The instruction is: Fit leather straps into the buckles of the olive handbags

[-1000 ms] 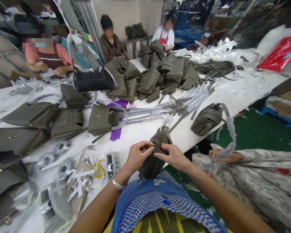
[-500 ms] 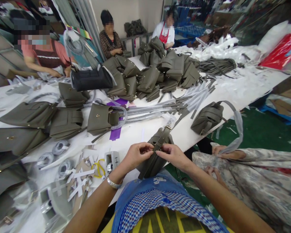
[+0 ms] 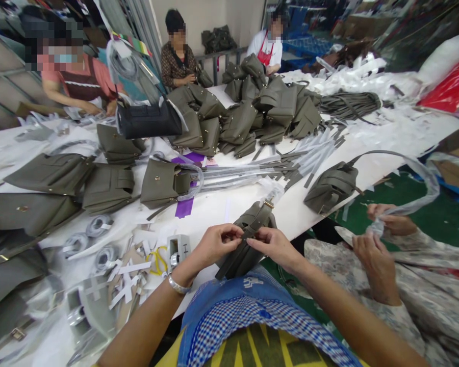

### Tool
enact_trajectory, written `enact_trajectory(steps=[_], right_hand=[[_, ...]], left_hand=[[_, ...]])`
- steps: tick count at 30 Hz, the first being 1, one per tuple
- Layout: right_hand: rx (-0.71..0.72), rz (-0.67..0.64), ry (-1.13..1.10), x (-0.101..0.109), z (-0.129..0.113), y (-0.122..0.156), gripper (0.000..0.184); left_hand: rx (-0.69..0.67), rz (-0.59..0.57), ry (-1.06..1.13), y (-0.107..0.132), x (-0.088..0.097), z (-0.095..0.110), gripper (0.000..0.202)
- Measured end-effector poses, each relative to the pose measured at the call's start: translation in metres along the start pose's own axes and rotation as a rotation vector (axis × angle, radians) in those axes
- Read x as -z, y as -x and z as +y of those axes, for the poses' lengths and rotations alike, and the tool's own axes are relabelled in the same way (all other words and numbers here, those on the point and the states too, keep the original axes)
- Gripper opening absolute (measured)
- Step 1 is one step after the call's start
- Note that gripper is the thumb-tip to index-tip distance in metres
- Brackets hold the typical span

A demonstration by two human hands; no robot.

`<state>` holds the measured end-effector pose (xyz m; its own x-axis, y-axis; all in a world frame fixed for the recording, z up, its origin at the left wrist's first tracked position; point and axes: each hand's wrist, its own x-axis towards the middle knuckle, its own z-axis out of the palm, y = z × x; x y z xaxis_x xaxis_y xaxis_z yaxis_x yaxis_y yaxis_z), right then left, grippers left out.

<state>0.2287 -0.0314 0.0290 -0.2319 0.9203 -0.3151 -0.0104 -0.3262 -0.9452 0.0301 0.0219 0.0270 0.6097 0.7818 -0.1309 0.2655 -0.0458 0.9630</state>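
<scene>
An olive-green handbag (image 3: 248, 257) rests at the table edge, against my apron. Its strap (image 3: 260, 216), with a gold-coloured buckle near the top, runs across the bag between my hands. My left hand (image 3: 222, 243) pinches the strap from the left, thumb and fingers together. From the other side my right hand (image 3: 271, 243) pinches the same strap, its fingertips almost meeting the left ones. Clear wrapping film (image 3: 272, 187) bunches up just beyond the buckle. What exactly lies under my fingertips is hidden.
Olive bags (image 3: 229, 122) are heaped at the back, with more at left. Near my left arm are a tape dispenser (image 3: 178, 250), yellow scissors (image 3: 158, 261) and paper scraps. A co-worker's hands (image 3: 378, 255) hold a film-wrapped strap at right. Another bag (image 3: 332, 187) stands there.
My hands keep their pinch on the strap, almost unmoved. At right, the co-worker's hands have risen, spreading the film-wrapped strap outward. The view has shifted slightly.
</scene>
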Motion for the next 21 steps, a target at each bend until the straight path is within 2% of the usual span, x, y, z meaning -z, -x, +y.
enact_trajectory(steps=[4,13,21], right_hand=[[-0.001,0.013,0.020,0.000,-0.002,0.000,0.033],[0.040,0.124,0.217,-0.002,-0.005,-0.003,0.026],[0.072,0.180,0.155,-0.008,0.003,-0.006,0.025]], left_hand=[[0.029,0.036,0.037,0.002,-0.003,-0.003,0.016],[0.089,0.185,0.240,-0.001,-0.018,-0.010,0.019],[0.095,0.214,0.219,0.000,-0.025,-0.008,0.016]])
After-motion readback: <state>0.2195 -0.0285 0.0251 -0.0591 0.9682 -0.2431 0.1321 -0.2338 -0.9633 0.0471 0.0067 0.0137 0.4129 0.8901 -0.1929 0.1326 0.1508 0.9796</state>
